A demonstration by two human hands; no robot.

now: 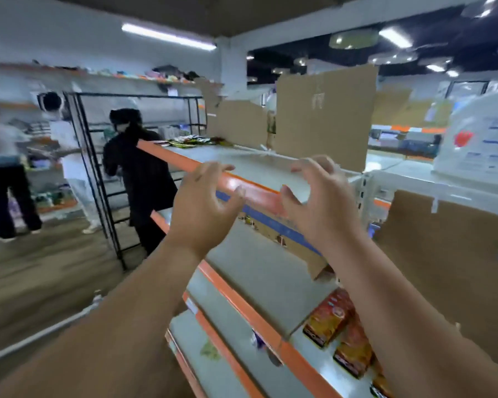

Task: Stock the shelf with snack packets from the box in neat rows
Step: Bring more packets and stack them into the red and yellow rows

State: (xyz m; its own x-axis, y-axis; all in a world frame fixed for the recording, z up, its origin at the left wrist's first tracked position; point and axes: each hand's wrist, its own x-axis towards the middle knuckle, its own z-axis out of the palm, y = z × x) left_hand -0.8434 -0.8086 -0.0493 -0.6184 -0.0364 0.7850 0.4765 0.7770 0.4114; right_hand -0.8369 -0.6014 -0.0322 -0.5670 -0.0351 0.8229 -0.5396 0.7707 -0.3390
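Left hand (204, 202) | right hand (314, 202) | both empty, fingers spread over the bare top shelf (250, 165), likely poised to arrange packets (190, 140)

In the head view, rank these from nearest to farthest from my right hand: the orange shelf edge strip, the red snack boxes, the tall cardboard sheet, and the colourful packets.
Measured from the right hand:
1. Orange shelf edge strip, directly beside the thumb, to its left.
2. Tall brown cardboard sheet, standing upright behind the top shelf, above the hand.
3. Pile of colourful flat packets, far left end of the top shelf.
4. Red snack boxes, on a lower shelf below.
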